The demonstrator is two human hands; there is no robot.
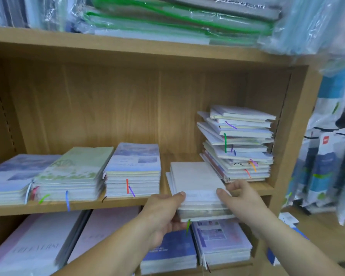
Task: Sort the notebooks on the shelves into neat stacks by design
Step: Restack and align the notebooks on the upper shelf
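One view is all I work from: the head camera, worn above and behind the hands, facing forward and tipped down into a wooden shelf unit (299, 136). It sits close. The forearms rise from the bottom edge, and the left hand (163, 212) and right hand (241, 198) lie just below frame centre, gripping a white notebook stack (197, 180) between them. Beyond the hands I see the unit's back panel (108, 106). Above them is the upper shelf board (127, 48), and below them the lower shelf's notebooks (221, 242). Out past the right hand are hanging packs (323, 176). The wide lens bends and smears the edges.
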